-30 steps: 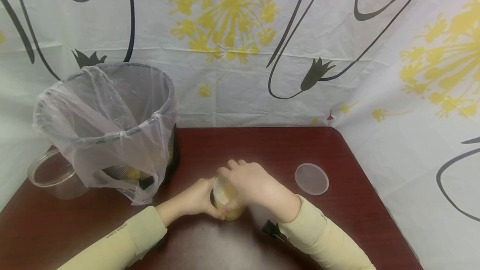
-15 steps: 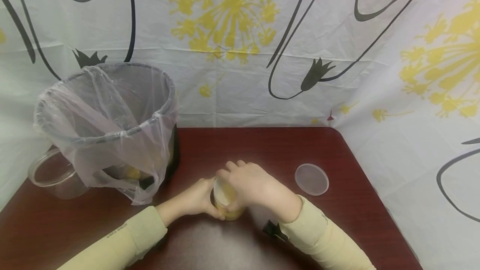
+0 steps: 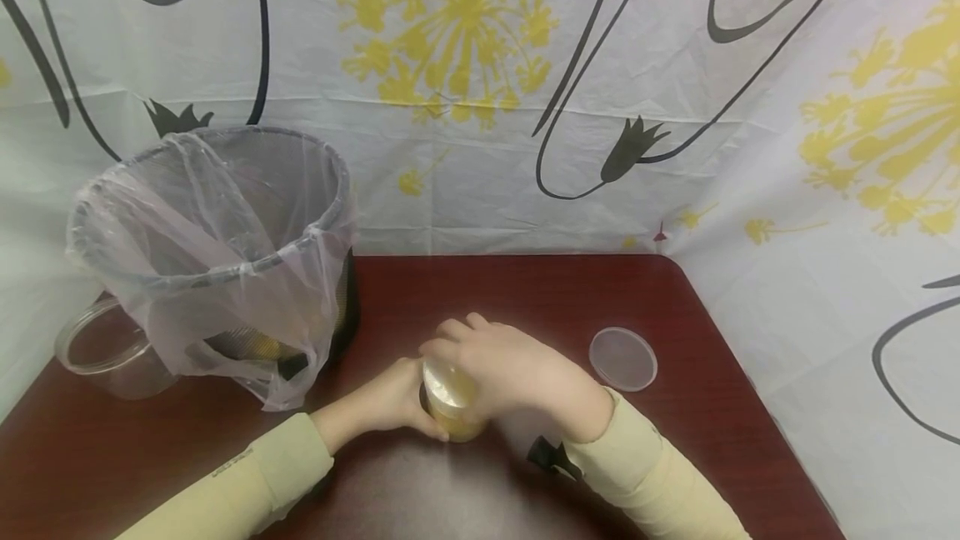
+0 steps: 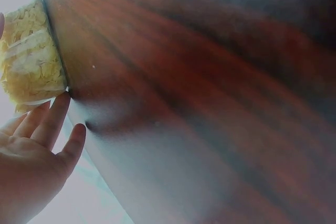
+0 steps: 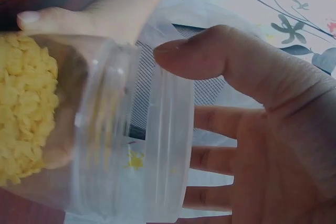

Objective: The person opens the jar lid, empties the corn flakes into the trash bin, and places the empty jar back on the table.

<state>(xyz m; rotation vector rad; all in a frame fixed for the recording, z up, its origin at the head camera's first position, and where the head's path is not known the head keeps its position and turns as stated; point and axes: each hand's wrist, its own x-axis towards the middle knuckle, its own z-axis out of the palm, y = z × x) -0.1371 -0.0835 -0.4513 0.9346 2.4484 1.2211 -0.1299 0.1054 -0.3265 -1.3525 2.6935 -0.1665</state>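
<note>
A clear plastic jar partly filled with yellow flakes stands on the dark red table in front of me. My left hand holds its side, thumb towards me and fingers around the far side. My right hand is over the jar's top, gripping the edge of a translucent screw lid between thumb and fingers. In the right wrist view a narrow gap shows between the lid and the jar's threaded neck. The left wrist view shows the flakes beside my left fingers.
A mesh bin lined with a clear plastic bag stands at the back left. Beside it is an open clear tub. Another round translucent lid lies flat on the right. A patterned curtain hangs behind the table.
My right hand has risen slightly and shifted a little to the left, its fingers moving over the jar's far rim. More of the shiny top shows. My left hand stays put on the jar.
</note>
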